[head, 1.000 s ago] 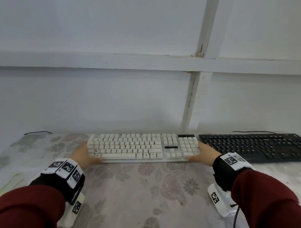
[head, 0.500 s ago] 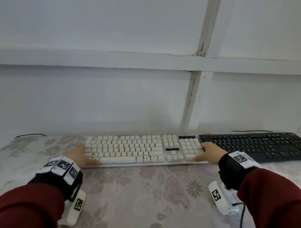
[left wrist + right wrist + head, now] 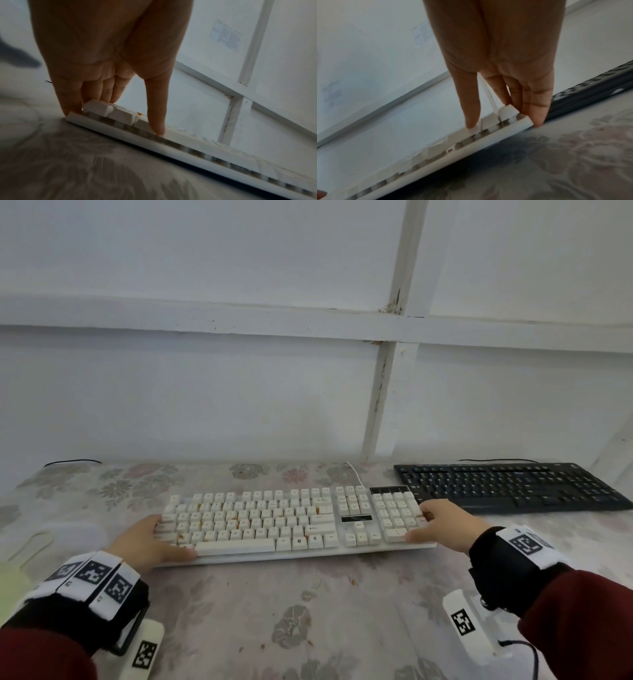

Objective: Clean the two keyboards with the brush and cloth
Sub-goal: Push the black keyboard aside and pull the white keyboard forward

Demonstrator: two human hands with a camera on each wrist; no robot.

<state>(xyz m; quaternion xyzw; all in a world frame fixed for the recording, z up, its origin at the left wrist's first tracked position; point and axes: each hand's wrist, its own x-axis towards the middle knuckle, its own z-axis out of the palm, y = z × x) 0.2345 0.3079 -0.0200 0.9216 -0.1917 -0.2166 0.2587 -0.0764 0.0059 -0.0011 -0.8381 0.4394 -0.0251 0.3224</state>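
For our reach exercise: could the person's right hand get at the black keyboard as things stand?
Probably yes: the right hand grips the white keyboard's right end, the black keyboard lies just beyond, nothing between, though it must let go first.

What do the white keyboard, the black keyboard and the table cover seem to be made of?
White keyboard: likely hard plastic, matte, moulded keycaps with printed legends and orange-brown stains between keys.
Black keyboard: probably plastic too, dark matte, low flat keys.
Table cover: faded floral print; it looks like soft fabric, though a coated sheet cannot be excluded.
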